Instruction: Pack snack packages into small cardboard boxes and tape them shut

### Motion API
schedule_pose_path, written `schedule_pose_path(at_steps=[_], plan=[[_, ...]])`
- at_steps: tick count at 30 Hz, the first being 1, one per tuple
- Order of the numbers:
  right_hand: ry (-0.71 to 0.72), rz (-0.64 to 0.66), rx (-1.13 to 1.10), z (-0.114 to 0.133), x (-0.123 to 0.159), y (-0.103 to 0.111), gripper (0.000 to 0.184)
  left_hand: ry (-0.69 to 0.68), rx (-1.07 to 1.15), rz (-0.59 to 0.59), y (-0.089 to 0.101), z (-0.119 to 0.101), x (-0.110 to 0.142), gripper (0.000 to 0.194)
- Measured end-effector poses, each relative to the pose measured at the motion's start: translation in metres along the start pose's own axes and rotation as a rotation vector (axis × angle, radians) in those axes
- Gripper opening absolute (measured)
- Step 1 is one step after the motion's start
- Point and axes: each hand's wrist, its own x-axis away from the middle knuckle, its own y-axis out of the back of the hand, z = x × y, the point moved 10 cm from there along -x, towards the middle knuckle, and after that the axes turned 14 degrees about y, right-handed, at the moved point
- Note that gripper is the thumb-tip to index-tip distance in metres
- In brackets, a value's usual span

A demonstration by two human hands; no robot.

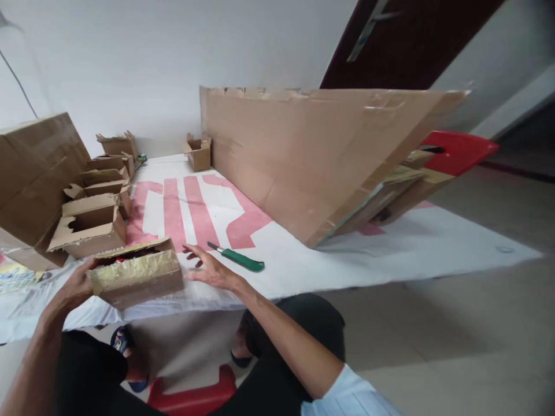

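A small open cardboard box with a strip of shiny tape along its side stands near the table's front edge. Something red shows inside it; the rest of its contents is hidden. My left hand grips the box's left end, its fingertips partly hidden by the rim. Just off the right end, my right hand is open, fingers apart and holding nothing. Close beyond that hand lies a green-handled utility knife with its blade out, pointing left.
Several small open boxes line the left, beside a large carton. A big cardboard panel stands across the right of the cloth-covered table. One small box sits by the wall; a red stool is below.
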Motion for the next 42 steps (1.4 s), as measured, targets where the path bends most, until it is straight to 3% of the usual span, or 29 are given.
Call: schedule_pose_path(at_steps=[2,4,8,12,14,17,20,22,26,31,35,39,42], plan=[[0.061,0.017,-0.113,0.013,-0.014,-0.015,0.111,-0.078,-0.146,0.034,-0.001,-0.008,-0.002,0.048],[0.095,0.009,-0.151,0.022,-0.023,-0.025,0.120,-0.150,-0.263,0.060,-0.004,-0.012,-0.005,0.045],[0.135,-0.023,-0.067,0.030,-0.028,-0.033,0.118,-0.183,-0.451,0.062,-0.012,-0.006,-0.010,0.042],[0.258,-0.129,0.195,0.046,-0.023,-0.029,0.116,-0.117,-0.579,0.003,-0.019,0.002,-0.015,0.041],[0.330,-0.171,0.324,0.060,-0.017,-0.027,0.109,-0.064,-0.632,-0.029,-0.020,0.004,-0.017,0.040],[0.461,-0.176,0.481,0.087,-0.005,-0.029,0.078,-0.031,-0.662,-0.047,-0.021,0.003,-0.016,0.051],[0.615,-0.141,0.608,0.108,0.014,-0.037,0.047,-0.060,-0.549,-0.048,-0.018,-0.001,-0.014,0.066],[0.683,-0.108,0.645,0.114,0.029,-0.043,0.044,-0.090,-0.425,-0.055,-0.012,-0.002,-0.013,0.068],[0.663,-0.046,0.648,0.106,0.046,-0.050,0.047,-0.113,-0.291,-0.068,-0.007,0.002,-0.007,0.063],[0.593,0.000,0.577,0.098,0.047,-0.052,0.053,-0.042,-0.374,-0.124,-0.012,0.004,-0.001,0.063],[0.587,-0.002,0.570,0.102,0.045,-0.052,0.053,0.050,-0.556,-0.139,-0.022,-0.006,0.000,0.061],[0.563,-0.025,0.584,0.109,0.039,-0.051,0.041,0.251,-0.797,-0.133,-0.029,-0.016,0.001,0.064],[0.578,-0.055,0.603,0.120,0.032,-0.052,0.033,0.300,-0.896,-0.125,-0.034,-0.026,0.002,0.060]])
